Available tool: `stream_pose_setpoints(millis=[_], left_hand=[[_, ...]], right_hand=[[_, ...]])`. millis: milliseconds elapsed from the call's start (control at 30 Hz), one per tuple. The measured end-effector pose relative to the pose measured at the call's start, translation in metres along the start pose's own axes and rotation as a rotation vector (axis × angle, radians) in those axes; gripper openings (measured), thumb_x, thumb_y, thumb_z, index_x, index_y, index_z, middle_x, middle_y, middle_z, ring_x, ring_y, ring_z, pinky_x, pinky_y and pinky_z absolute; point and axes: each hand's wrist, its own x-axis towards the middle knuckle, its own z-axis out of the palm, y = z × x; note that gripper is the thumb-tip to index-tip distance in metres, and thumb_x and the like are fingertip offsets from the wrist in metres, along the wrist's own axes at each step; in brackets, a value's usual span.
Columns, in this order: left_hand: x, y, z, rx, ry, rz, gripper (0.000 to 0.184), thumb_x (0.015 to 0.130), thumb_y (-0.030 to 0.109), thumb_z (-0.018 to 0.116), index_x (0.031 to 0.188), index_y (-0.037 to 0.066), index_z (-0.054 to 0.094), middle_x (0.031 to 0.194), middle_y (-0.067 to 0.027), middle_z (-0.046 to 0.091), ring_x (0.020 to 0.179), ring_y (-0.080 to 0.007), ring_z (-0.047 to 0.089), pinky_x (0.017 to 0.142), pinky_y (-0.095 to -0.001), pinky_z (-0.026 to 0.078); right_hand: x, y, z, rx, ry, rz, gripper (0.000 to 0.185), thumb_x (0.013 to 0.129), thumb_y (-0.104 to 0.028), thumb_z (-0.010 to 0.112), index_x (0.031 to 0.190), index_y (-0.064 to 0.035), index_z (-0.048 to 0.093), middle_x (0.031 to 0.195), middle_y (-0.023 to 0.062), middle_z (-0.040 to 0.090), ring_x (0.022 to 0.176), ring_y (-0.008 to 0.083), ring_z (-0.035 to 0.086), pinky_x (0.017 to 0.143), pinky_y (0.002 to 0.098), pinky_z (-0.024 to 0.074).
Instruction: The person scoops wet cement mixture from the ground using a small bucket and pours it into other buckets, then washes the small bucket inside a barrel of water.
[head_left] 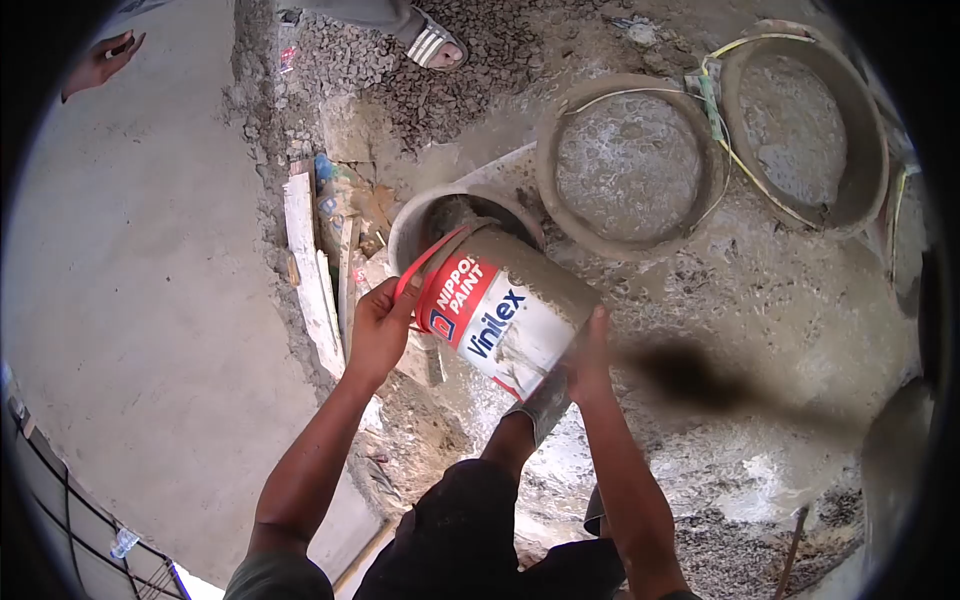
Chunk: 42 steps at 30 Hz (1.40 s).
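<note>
A white and red paint bucket (525, 335), its outside smeared with grey mortar, is tilted in front of me. Its mouth points up and left, over a round mud-coated tub (405, 232) that it partly hides. My left hand (382, 328) is closed at the bucket's rim, by the red handle (428, 262). Against the bucket's lower end is my right hand (592, 358), its fingers mostly hidden behind the base. How much is inside the bucket cannot be seen.
Two large round basins (553, 165) (872, 150) with wet grey contents stand at upper right. Wood scraps (312, 270) lie beside a concrete slab (150, 290). Another person's hand (105, 65) and sandalled foot (436, 44) show at the top. A dark blurred shape (695, 375) appears at right.
</note>
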Motion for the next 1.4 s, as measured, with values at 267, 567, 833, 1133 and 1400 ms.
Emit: stream_pose_setpoints(millis=[267,567,833,1133,1400], left_hand=[[0.059,-0.083,-0.048,-0.295,0.104,0.007,0.031,0.102,0.029,0.053,0.104,0.002,0.068,0.088,-0.0034,0.070,0.076,-0.0091,0.064,0.072,-0.0271,0.053],[-0.002,-0.107,-0.131,-0.506,-0.172,0.251,0.040,0.099,0.028,0.051,0.128,0.001,0.055,0.120,-0.0128,0.064,0.101,-0.0253,0.065,0.089,-0.0408,0.056],[-0.073,0.000,0.109,-0.533,-0.162,0.037,0.038,0.101,0.030,0.050,0.129,0.005,0.055,0.121,-0.0099,0.063,0.102,-0.0248,0.064,0.091,-0.0399,0.055],[-0.245,-0.015,0.366,-0.159,-0.702,-0.020,0.019,0.099,0.030,0.059,0.106,0.012,0.059,0.068,0.0051,0.056,0.062,-0.0050,0.056,0.058,-0.0215,0.044],[-0.461,0.020,0.459,0.187,-0.863,0.029,0.019,0.096,0.030,0.064,0.091,0.013,0.059,0.070,0.0023,0.060,0.064,-0.0089,0.060,0.063,-0.0246,0.054]], right_hand=[[-0.053,-0.032,0.104,-0.958,0.088,-0.679,0.060,0.080,-0.029,0.077,0.127,-0.0086,0.046,0.111,0.0177,0.049,0.101,0.0381,0.056,0.079,0.0461,0.0515],[-0.146,-0.059,0.131,-0.926,-0.107,-0.835,0.051,0.081,-0.017,0.071,0.128,-0.0139,0.053,0.112,0.0147,0.047,0.102,0.0330,0.056,0.068,0.0419,0.0559],[-0.191,-0.104,-0.050,-0.712,0.340,-0.931,0.063,0.077,-0.021,0.076,0.133,-0.0136,0.049,0.121,0.0160,0.048,0.110,0.0370,0.054,0.082,0.0441,0.0532],[-0.357,-0.083,-0.333,-0.483,0.761,-0.973,0.068,0.076,-0.025,0.078,0.136,-0.0103,0.050,0.122,0.0140,0.053,0.112,0.0355,0.055,0.092,0.0423,0.0483],[-0.605,-0.059,-0.475,-0.190,0.881,-1.083,0.062,0.080,-0.022,0.080,0.134,-0.0032,0.053,0.122,0.0148,0.058,0.114,0.0282,0.058,0.097,0.0347,0.0460]])
